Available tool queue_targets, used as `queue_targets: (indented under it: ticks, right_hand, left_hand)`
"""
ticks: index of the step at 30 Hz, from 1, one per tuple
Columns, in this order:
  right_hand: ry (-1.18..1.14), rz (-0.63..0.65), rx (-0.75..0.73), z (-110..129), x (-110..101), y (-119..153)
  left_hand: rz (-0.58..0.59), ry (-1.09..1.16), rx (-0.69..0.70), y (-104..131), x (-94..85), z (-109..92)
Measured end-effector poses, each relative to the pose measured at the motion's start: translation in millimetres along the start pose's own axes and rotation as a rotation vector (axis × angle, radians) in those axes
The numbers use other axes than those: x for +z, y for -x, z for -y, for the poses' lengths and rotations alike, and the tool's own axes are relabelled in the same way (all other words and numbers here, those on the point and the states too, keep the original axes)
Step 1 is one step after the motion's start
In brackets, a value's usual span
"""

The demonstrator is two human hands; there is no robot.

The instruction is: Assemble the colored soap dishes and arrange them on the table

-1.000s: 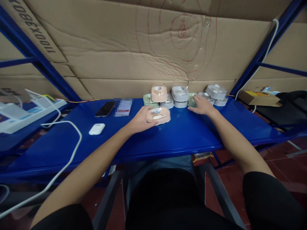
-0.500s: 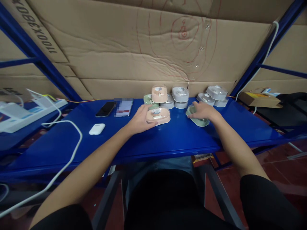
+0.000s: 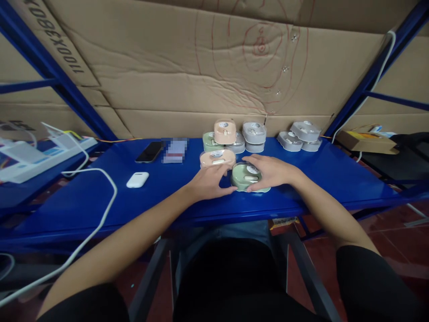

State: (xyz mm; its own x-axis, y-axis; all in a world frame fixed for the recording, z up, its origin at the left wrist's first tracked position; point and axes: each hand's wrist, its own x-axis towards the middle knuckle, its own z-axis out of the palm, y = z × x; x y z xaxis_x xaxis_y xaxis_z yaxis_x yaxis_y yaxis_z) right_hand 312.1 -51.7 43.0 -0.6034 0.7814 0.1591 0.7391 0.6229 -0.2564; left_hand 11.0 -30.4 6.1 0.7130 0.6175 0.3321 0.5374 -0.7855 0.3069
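A green, clear-lidded plastic box (image 3: 241, 179), looking like a soap box, is near the front of the blue table. My right hand (image 3: 274, 171) is closed around its right side, thumb in front and fingers behind. My left hand (image 3: 208, 182) is open at the box's left, thumb and fingers apart, the thumb tip close to its lower left edge. Whether that thumb touches it, I cannot tell. Just behind my left hand rests a peach box (image 3: 218, 157) of the same kind, its front partly covered by my fingers.
Behind, another peach box (image 3: 225, 131) is stacked over a green box (image 3: 212, 141) and a grey one. Grey boxes (image 3: 254, 133) stand stacked beside them, with more grey boxes (image 3: 304, 130) at right. Phones (image 3: 149, 152) and a white earbud case (image 3: 137, 180) lie left. A white cable (image 3: 112, 197) crosses the left side.
My right hand has brought the green box left and nearer to me. My left hand has let go of the front peach box and moved right, toward the green box.
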Motion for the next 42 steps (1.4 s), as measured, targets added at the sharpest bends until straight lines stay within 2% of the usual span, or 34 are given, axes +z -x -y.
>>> queue_targets:
  ticks: [4,7,9,12,15,18,22,24,26,29,31,33,35,38,42]
  right_hand:
    - [-0.042,0.009,-0.126,7.9,7.6,-3.8]
    - [-0.103,-0.058,-0.201,14.5,14.5,-7.7]
    - [-0.124,-0.1,-0.193,14.1,12.1,-7.5]
    - [-0.094,-0.152,-0.078,0.8,-4.3,-2.3]
    - [0.018,-0.148,0.161,-23.5,-23.5,4.3]
    - [0.15,-0.009,0.397,-46.2,-29.8,6.6]
    - [0.227,0.128,0.441,-59.4,-19.4,2.6]
    - [0.213,0.135,0.414,-57.8,-15.0,0.7]
    - [0.18,0.068,0.343,-51.0,-14.8,0.5]
    - [0.035,-0.171,0.076,-31.3,-20.1,2.1]
    - [-0.135,-0.231,-0.149,-14.3,-22.2,3.0]
    - [-0.256,-0.162,-0.302,1.2,-19.6,2.8]
    - [-0.282,-0.075,-0.36,11.7,-11.9,1.1]
    - [-0.259,-0.02,-0.357,16.7,2.5,-2.8]
    - [-0.256,-0.041,-0.346,14.5,10.8,-6.3]
  left_hand:
    - [0.069,0.145,-0.072,-2.2,-3.9,-2.9]
    - [0.086,0.296,-0.047,-2.0,-4.5,-4.1]
    - [0.082,0.351,-0.039,-1.4,-5.9,-4.1]
    - [0.118,0.321,-0.066,0.0,-11.4,-2.9]
    - [0.207,0.234,-0.045,1.1,-17.9,-0.8]
    - [0.253,0.19,-0.02,1.0,-20.1,0.5]
    - [0.231,0.194,-0.032,0.3,-17.2,-0.8]
    - [0.208,0.202,-0.031,0.4,-16.0,-2.2]
    - [0.189,0.218,-0.037,0.9,-15.6,-3.5]
    - [0.163,0.236,-0.043,1.4,-15.6,-4.5]
    - [0.143,0.244,-0.041,1.3,-14.8,-3.8]
    - [0.121,0.258,-0.029,0.8,-13.0,-2.0]
    - [0.094,0.271,0.0,0.2,-10.8,0.3]
    - [0.07,0.274,0.032,-0.5,-8.5,2.6]
    - [0.083,0.253,-0.005,0.0,-9.2,1.6]
